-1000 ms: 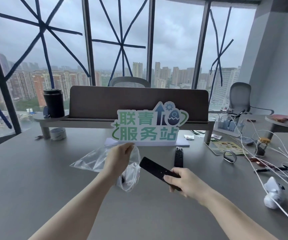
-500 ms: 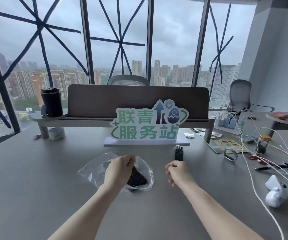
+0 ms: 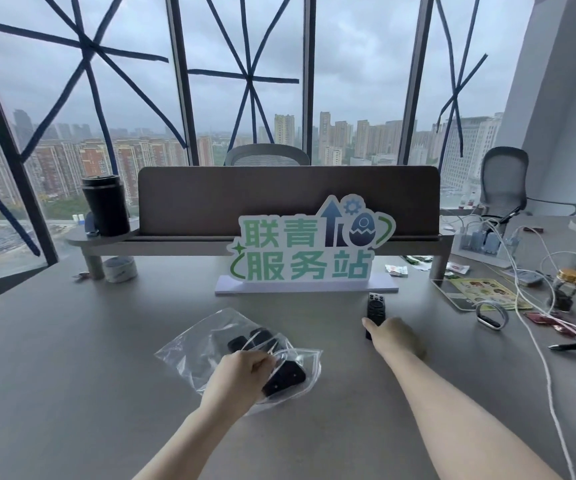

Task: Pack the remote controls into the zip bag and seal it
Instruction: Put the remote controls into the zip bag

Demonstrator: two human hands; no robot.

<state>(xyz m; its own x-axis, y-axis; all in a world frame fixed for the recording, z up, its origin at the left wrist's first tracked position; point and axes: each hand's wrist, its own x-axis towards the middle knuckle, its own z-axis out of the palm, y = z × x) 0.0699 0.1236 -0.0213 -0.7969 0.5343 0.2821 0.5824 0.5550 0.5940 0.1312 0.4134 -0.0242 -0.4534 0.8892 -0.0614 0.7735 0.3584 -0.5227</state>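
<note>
A clear zip bag [image 3: 196, 351] lies on the grey desk with its mouth toward me. A black remote [image 3: 284, 377] lies inside it, and further dark remote shapes [image 3: 245, 339] show through the plastic. My left hand [image 3: 238, 377] pinches the bag's open edge. A second black remote [image 3: 375, 306] lies on the desk in front of the sign. My right hand [image 3: 395, 336] rests over its near end, fingers curled around it; the grip itself is hidden.
A green-lettered sign [image 3: 310, 251] stands behind the bag. White cables [image 3: 539, 341], a pen [image 3: 566, 347], a wristband [image 3: 492, 315] and a jar [image 3: 565, 289] clutter the right side. A tape roll [image 3: 120, 268] and a black tumbler [image 3: 106, 204] sit far left.
The black remote from my right hand went into the bag. My right hand then moved forward onto the second remote. My left hand kept holding the bag's mouth.
</note>
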